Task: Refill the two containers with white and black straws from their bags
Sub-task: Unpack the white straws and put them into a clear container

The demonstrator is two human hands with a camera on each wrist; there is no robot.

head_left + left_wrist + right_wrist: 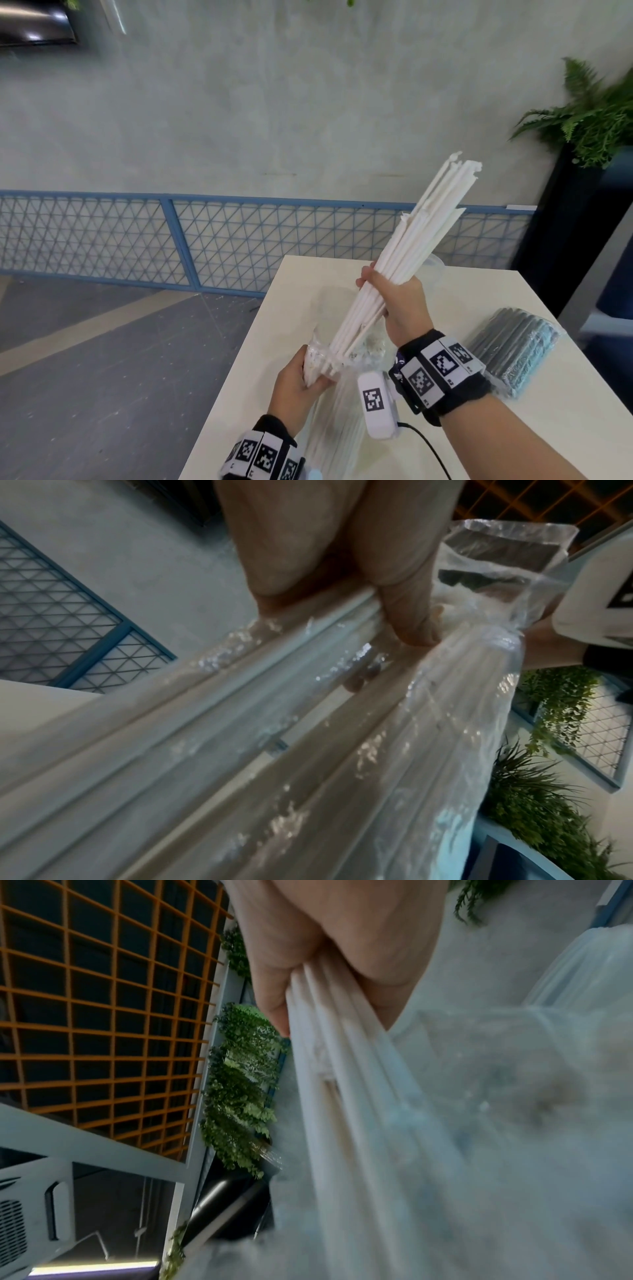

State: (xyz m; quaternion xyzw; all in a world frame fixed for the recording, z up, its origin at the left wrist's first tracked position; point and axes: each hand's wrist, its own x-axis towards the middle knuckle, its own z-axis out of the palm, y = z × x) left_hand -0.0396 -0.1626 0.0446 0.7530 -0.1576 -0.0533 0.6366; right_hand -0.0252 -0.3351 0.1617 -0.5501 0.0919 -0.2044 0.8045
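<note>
My right hand (394,294) grips a bundle of white straws (421,226) that sticks up and to the right out of a clear plastic bag (329,404). My left hand (298,380) holds that bag near its open mouth, with more white straws inside it. In the left wrist view the fingers (407,615) press the bag (342,750) against the straws. The right wrist view shows the straws (335,1069) running under my fingers (274,988). A sealed bag of black straws (517,349) lies on the white table (565,428) to the right. A clear container (435,270) is partly hidden behind my right hand.
The table's left edge (239,359) drops to a grey floor. A blue lattice fence (171,236) runs along the wall behind. A fern in a tall black planter (589,113) stands at the right beyond the table. A cable (431,448) trails from my right wrist camera.
</note>
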